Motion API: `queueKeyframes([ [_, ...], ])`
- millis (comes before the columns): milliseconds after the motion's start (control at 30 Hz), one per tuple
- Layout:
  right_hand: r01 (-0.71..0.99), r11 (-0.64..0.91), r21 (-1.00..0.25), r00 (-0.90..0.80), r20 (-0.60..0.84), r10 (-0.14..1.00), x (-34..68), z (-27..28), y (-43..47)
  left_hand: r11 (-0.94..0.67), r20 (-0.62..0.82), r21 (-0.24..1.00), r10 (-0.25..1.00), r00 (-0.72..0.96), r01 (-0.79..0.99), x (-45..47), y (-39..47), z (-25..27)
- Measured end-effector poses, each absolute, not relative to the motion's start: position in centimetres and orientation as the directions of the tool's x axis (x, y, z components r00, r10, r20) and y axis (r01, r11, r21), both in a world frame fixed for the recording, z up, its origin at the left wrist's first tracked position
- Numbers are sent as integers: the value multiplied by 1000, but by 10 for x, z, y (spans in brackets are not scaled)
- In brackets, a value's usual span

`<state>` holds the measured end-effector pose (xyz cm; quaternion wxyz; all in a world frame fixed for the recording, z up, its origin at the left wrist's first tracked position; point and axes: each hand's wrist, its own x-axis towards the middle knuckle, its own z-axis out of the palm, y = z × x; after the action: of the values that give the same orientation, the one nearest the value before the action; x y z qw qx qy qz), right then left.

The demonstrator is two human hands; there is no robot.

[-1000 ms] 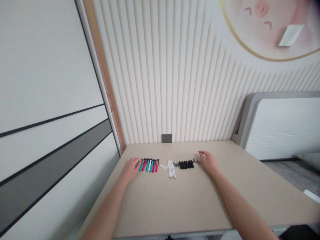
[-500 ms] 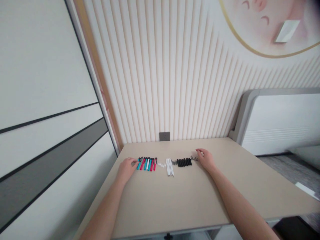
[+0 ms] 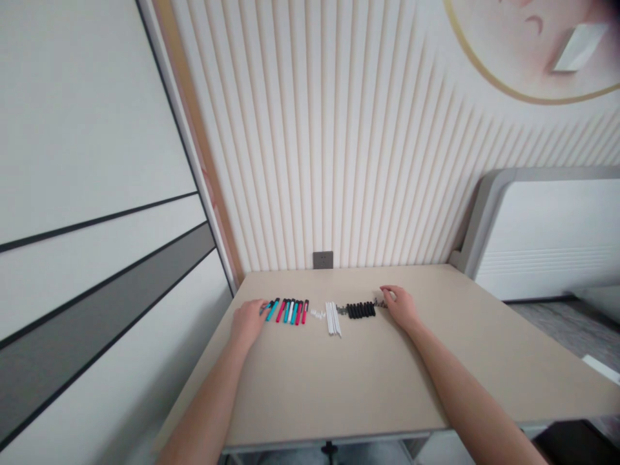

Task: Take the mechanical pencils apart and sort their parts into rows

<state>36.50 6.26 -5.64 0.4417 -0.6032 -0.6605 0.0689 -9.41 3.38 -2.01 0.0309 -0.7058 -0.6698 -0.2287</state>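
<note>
A row of pen barrels with black ends (image 3: 292, 312), in teal, red and white, lies on the table. My left hand (image 3: 248, 321) is at the row's left end, its fingers closed on a teal pen barrel (image 3: 266, 307) that they partly cover. My right hand (image 3: 400, 306) hovers by small dark metal pieces (image 3: 380, 302) at the far right of the parts. Its thumb and fingers are pinched together; anything between them is too small to tell. Between the hands lie small white pieces (image 3: 318, 314), thin white sticks (image 3: 332, 319), small grey pieces (image 3: 341, 310) and short black caps (image 3: 361, 310).
The beige table (image 3: 339, 381) meets a ribbed wall (image 3: 300, 142) with a dark socket (image 3: 323, 259). A white cabinet (image 3: 97, 323) stands close on the left. To the right is a pale headboard (image 3: 547, 226). A dark object (image 3: 576, 442) sits below the table's front right.
The view has shifted slightly. My left fingers have closed at the leftmost pens, and a teal barrel there now shows at a different slant. My right hand stays near the dark pieces.
</note>
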Motion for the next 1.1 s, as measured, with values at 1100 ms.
queueKeyframes([
  [1100,725,599,-341,-358,557,750,253,-14,13,-259,268,959,961,-72,114,-47,20,-4],
])
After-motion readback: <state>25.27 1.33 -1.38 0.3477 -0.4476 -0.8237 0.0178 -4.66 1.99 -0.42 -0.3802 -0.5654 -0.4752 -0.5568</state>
